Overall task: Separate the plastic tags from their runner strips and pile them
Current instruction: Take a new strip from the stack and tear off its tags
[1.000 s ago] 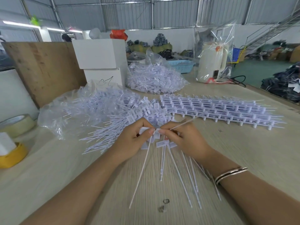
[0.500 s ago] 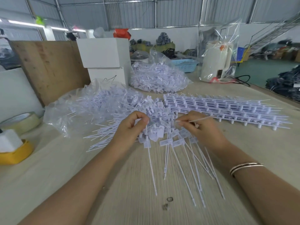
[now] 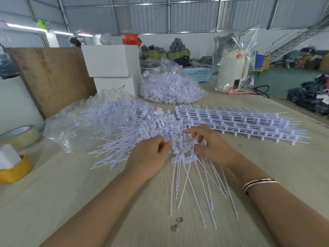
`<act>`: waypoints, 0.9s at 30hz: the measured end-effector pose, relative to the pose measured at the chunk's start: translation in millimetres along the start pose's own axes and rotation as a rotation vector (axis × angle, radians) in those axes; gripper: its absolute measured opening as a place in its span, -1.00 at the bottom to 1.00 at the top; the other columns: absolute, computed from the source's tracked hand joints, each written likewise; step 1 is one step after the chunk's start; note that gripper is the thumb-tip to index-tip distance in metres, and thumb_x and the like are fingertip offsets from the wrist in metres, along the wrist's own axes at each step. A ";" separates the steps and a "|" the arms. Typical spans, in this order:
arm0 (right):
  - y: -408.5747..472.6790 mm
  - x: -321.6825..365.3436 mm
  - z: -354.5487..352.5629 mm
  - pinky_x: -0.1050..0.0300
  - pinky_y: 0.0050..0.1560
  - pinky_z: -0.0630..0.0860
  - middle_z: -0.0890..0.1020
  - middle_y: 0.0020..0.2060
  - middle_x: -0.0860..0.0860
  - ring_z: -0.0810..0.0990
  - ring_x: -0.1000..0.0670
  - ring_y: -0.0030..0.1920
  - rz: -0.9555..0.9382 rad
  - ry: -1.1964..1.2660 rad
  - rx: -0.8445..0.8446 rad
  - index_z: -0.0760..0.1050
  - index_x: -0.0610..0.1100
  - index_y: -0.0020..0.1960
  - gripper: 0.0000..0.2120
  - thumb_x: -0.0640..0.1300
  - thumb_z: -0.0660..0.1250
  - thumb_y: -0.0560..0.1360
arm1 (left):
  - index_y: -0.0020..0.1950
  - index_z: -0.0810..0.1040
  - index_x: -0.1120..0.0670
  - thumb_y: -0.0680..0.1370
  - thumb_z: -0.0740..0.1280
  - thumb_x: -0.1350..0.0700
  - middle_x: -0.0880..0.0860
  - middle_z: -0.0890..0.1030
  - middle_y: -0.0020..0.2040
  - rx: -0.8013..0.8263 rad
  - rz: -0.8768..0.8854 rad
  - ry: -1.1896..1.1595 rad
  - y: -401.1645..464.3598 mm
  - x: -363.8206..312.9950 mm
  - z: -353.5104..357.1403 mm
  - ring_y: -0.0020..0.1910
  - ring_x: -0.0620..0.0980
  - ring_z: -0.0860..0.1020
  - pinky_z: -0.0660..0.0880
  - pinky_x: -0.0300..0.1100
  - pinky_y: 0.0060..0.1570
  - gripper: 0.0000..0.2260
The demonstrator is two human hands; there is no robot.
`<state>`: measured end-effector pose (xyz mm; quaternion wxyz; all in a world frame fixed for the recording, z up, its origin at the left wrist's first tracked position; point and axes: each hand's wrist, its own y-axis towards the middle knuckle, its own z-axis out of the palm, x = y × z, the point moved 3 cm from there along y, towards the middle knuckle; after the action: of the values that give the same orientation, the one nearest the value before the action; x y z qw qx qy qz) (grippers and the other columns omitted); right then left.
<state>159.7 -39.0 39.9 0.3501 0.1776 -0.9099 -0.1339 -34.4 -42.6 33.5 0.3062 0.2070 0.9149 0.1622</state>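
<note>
Both hands work at the near edge of the loose tag pile (image 3: 135, 132), where the white heads of a small fan of tags (image 3: 194, 177) meet. The left hand (image 3: 151, 155) has its fingers curled, thumb and fingertips closing on the tag heads just in front of it — exactly which piece it pinches is blurred. The right hand (image 3: 211, 147) is likewise curled, its fingers pinching among the heads on its side, with one thin tail running down from under it toward the viewer. The two hands sit close together, probably because the parts are small and each pull needs a counter-hold right beside it.

The fan's tails point near and lie flat on the surface (image 3: 71, 202), heads gathered far — a layout that keeps the heads reachable in one spot. Right and far of the hands lies the stack of runner strips (image 3: 249, 123), tags not yet parted from them, within easy reach. The loose pile spills from a clear bag (image 3: 74, 122) on the left; a second bagged heap (image 3: 169, 90) sits farther back.
</note>
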 end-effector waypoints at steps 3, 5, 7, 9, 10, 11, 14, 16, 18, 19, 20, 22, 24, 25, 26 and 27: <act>-1.9 -6.4 -1.7 0.21 -0.21 0.37 0.40 -0.12 0.07 0.41 0.09 -0.24 0.094 -0.018 0.016 0.43 -0.03 0.19 -0.62 -0.36 0.28 0.45 | -0.30 0.41 0.07 0.55 -0.04 -0.31 -0.01 0.48 -0.37 0.259 -0.118 0.146 -13.2 -4.0 8.5 -0.34 -0.02 0.50 0.37 -0.15 -0.31 -0.47; -2.9 -10.5 -4.5 0.20 -0.30 0.36 0.42 -0.19 0.08 0.41 0.10 -0.32 0.162 -0.078 -0.050 0.43 -0.05 0.07 -0.73 -0.34 0.27 0.45 | -0.31 0.38 0.05 0.54 -0.05 -0.32 -0.02 0.43 -0.38 0.279 -0.130 0.188 -16.7 -7.3 11.6 -0.38 -0.06 0.43 0.28 -0.17 -0.38 -0.48; -3.7 -13.0 -15.4 0.20 -0.38 0.34 0.45 -0.24 0.06 0.43 0.07 -0.34 0.243 -0.063 -0.150 0.41 -0.03 -0.01 -0.79 -0.32 0.23 0.47 | -0.33 0.34 0.03 0.54 -0.04 -0.33 -0.03 0.40 -0.40 0.269 -0.138 0.196 -15.5 -9.3 12.5 -0.41 -0.08 0.39 0.22 -0.17 -0.41 -0.50; -8.0 -16.1 -32.2 0.18 -0.39 0.33 0.49 -0.27 0.05 0.45 0.08 -0.34 0.343 -0.113 -0.173 0.41 -0.04 -0.09 -0.92 -0.21 0.22 0.49 | -0.34 0.33 0.05 0.52 -0.01 -0.34 -0.04 0.38 -0.43 0.278 -0.148 0.159 -15.2 -9.5 14.1 -0.45 -0.09 0.37 0.22 -0.18 -0.42 -0.49; -11.9 -18.7 -39.1 0.17 -0.37 0.35 0.52 -0.29 0.01 0.47 0.06 -0.33 0.411 -0.199 -0.106 0.43 -0.08 -0.15 -0.93 -0.13 0.20 0.50 | -0.33 0.34 0.06 0.51 0.00 -0.34 -0.03 0.38 -0.43 0.284 -0.157 0.134 -16.5 -10.5 15.0 -0.46 -0.08 0.37 0.23 -0.18 -0.42 -0.49; -17.5 -21.2 -43.2 0.16 -0.34 0.38 0.55 -0.32 -0.03 0.50 0.03 -0.34 0.492 -0.311 0.019 0.46 -0.11 -0.22 -0.82 -0.08 0.17 0.50 | -0.32 0.36 0.07 0.51 0.03 -0.35 -0.02 0.38 -0.43 0.285 -0.167 0.115 -18.2 -11.7 16.3 -0.46 -0.07 0.38 0.23 -0.19 -0.42 -0.48; -33.2 -18.1 -38.8 0.24 -0.37 0.41 0.55 -0.52 -0.05 0.48 0.01 -0.53 0.636 -0.424 0.410 0.48 -0.16 -0.44 -0.65 -0.13 0.14 0.48 | -0.20 0.51 0.15 0.48 0.09 -0.36 0.01 0.47 -0.37 0.296 -0.187 0.111 -17.8 -19.1 21.4 -0.39 -0.03 0.47 0.31 -0.19 -0.39 -0.42; -35.8 -6.6 -29.7 0.32 -0.49 0.30 0.47 -0.59 -0.04 0.38 0.04 -0.63 0.655 -0.236 0.492 0.44 -0.18 -0.44 -0.66 -0.23 0.14 0.50 | -0.23 0.47 0.13 0.45 0.11 -0.40 0.00 0.45 -0.39 0.342 -0.186 0.128 -14.5 -26.4 25.0 -0.41 -0.05 0.46 0.31 -0.19 -0.40 -0.42; -33.6 10.3 -16.7 0.31 -0.51 0.27 0.46 -0.57 -0.02 0.35 0.06 -0.60 0.590 -0.075 0.525 0.48 -0.18 -0.35 -0.69 -0.24 0.15 0.54 | -0.34 0.36 0.07 0.38 0.15 -0.46 -0.03 0.38 -0.46 0.401 -0.177 0.122 -10.6 -33.4 28.0 -0.50 -0.09 0.38 0.29 -0.20 -0.42 -0.43; -31.8 18.2 -8.8 0.30 -0.50 0.30 0.47 -0.52 -0.01 0.35 0.07 -0.57 0.513 -0.072 0.546 0.53 -0.21 -0.26 -0.72 -0.23 0.14 0.55 | -0.35 0.34 0.06 0.35 0.19 -0.47 -0.04 0.37 -0.47 0.435 -0.174 0.123 -9.0 -36.9 28.2 -0.51 -0.09 0.36 0.31 -0.19 -0.42 -0.44; -31.0 26.1 -0.7 0.33 -0.48 0.31 0.47 -0.48 -0.01 0.36 0.08 -0.53 0.436 -0.097 0.558 0.57 -0.27 -0.14 -0.74 -0.23 0.13 0.56 | -0.31 0.37 0.06 0.33 0.25 -0.45 -0.03 0.43 -0.42 0.471 -0.173 0.133 -7.6 -39.2 28.1 -0.47 -0.10 0.40 0.37 -0.16 -0.37 -0.45; -29.5 34.6 12.1 0.35 -0.45 0.31 0.46 -0.43 -0.03 0.36 0.09 -0.49 0.337 -0.118 0.534 0.56 -0.36 -0.01 -0.75 -0.28 0.14 0.53 | -0.05 0.45 0.09 0.35 0.36 -0.33 0.01 0.57 -0.18 0.546 -0.159 0.191 -5.1 -41.7 27.3 -0.23 -0.07 0.53 0.47 -0.12 -0.13 -0.49; -29.0 37.0 13.0 0.34 -0.48 0.30 0.48 -0.45 -0.06 0.35 0.08 -0.53 0.340 -0.018 0.505 0.59 -0.32 -0.06 -0.76 -0.34 0.14 0.47 | 0.19 0.35 0.13 0.48 0.35 -0.17 0.06 0.56 0.01 0.587 -0.143 0.277 -3.0 -41.3 26.1 -0.02 0.01 0.53 0.43 -0.10 0.01 -0.53; -28.8 37.3 8.8 0.31 -0.50 0.31 0.50 -0.48 -0.02 0.34 0.08 -0.57 0.358 0.041 0.472 0.59 -0.26 -0.10 -0.74 -0.36 0.12 0.46 | 0.25 0.31 0.16 0.55 0.29 -0.05 0.10 0.54 0.05 0.581 -0.146 0.308 -1.8 -39.8 25.5 0.04 0.06 0.52 0.40 -0.10 -0.02 -0.60; -27.6 35.2 3.0 0.31 -0.52 0.30 0.51 -0.53 0.06 0.34 0.11 -0.61 0.370 0.079 0.409 0.59 -0.20 -0.14 -0.71 -0.39 0.10 0.45 | 0.27 0.29 0.19 0.59 0.22 0.07 0.14 0.52 0.08 0.566 -0.156 0.332 -1.2 -38.0 25.2 0.09 0.10 0.51 0.38 -0.11 -0.05 -0.69; -25.0 31.5 -4.5 0.32 -0.54 0.29 0.50 -0.60 0.12 0.33 0.13 -0.63 0.377 0.112 0.296 0.59 -0.17 -0.19 -0.68 -0.40 0.09 0.44 | 0.26 0.29 0.20 0.59 0.16 0.18 0.15 0.49 0.09 0.552 -0.170 0.347 -2.4 -36.0 24.8 0.14 0.14 0.48 0.36 -0.11 -0.05 -0.74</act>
<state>146.7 -75.2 52.4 0.3887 0.0612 -0.9159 0.0788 6.7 -57.7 31.4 0.0907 0.1743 0.9768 -0.0850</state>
